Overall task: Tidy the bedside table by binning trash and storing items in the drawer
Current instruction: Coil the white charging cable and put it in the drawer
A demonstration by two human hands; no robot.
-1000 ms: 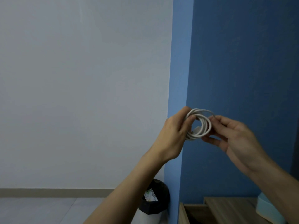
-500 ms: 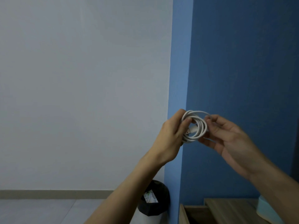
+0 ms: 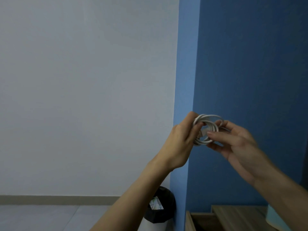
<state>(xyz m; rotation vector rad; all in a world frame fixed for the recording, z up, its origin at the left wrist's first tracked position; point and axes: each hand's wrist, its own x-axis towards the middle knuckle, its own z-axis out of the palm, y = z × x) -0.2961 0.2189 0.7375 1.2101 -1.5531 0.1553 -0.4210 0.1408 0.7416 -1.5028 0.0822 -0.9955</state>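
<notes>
Two hands are raised in front of me at chest height, against the corner where the pale grey wall (image 3: 83,97) meets the blue wall (image 3: 250,64), and both are on one item: a coiled white cable (image 3: 207,129). My left hand (image 3: 180,142) grips the left side of the coil, thumb and forefinger curled round the bundled loops, the back of the hand turned toward the camera. My right hand (image 3: 240,144) meets the coil from the right, palm turned partly up; its fingertips (image 3: 210,134) pinch the loops at the near side while another finger touches the upper right of the coil. The right hand is slightly blurred, so the exact lie of each finger cannot be stated. The cable is wound in several loops, held clear of every surface, and what looks like a connector sits inside the ring, too small to identify. Below, at the lower edge of the view, the wooden bedside table (image 3: 240,214) shows its top, with its drawer (image 3: 198,222) standing open just left of it; the drawer's interior is dark and its contents cannot be made out. A pale blue object (image 3: 275,219) rests at the table's right end, cut off by my forearm. A bin with a black liner (image 3: 160,207) stands on the floor beside the table, partly behind my left forearm, with a small printed wrapper (image 3: 155,205) visible in it.
</notes>
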